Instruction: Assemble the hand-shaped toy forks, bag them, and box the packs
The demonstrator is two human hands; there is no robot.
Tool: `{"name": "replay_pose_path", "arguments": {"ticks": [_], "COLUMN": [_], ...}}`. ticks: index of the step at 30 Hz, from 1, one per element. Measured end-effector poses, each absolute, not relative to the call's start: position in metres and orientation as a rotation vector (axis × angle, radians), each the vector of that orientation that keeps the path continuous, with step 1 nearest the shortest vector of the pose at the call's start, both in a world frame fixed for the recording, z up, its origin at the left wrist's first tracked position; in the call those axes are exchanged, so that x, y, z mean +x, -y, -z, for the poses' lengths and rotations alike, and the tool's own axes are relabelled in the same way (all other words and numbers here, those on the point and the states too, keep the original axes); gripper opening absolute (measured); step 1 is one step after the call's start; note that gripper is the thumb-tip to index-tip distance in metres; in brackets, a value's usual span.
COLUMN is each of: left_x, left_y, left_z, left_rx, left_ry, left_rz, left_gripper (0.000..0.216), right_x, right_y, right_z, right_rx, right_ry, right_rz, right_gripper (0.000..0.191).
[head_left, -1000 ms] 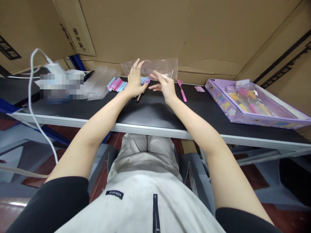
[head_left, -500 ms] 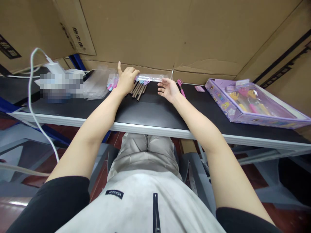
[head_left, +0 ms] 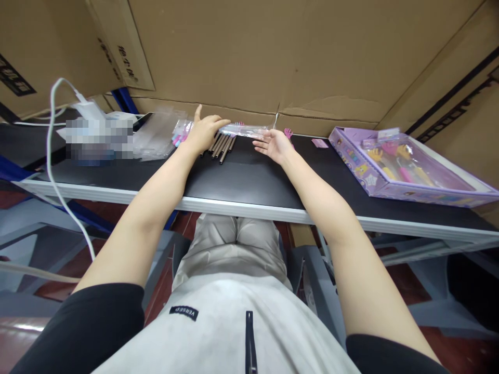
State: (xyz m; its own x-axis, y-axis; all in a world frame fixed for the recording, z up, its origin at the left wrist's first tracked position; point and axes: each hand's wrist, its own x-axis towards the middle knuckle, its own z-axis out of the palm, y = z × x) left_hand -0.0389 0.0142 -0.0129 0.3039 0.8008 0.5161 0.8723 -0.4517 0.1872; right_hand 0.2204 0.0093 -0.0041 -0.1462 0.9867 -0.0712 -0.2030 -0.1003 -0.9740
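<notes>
Head view: glossy, narrow plastic bag [head_left: 249, 130]

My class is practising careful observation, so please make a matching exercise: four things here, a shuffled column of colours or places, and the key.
Things
1. Bag
2. Metallic shafts
3. Small flat packet
4. Shallow box

Descriptions
A. Purple-sided
B. Brownish, lying side by side
C. Transparent, reaching from the left hand towards the right hand
D. Pink

Pairs: 1-C, 2-B, 3-D, 4-A
</notes>
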Motion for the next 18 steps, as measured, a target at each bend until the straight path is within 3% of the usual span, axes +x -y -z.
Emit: {"name": "replay_pose_path", "arguments": {"ticks": [6,18], "left_x": [-0.045,-0.058], "left_y": [-0.024,-0.032], "left_z": [0.017,0.017], "left_rx": [-2.527,-2.446], "left_ry": [1.434,1.442], "left_rz": [0.904,0.893], "left_gripper": [0.080,0.073], "right_x": [0.224,0.227], "right_y": [-0.005,-0.004], "right_z": [-0.001,-0.001], "right_rx": [-1.081,-1.228], "right_ry": [1.153,1.216], "right_rz": [-1.470,-1.464], "right_gripper": [0.018,0.020]}}
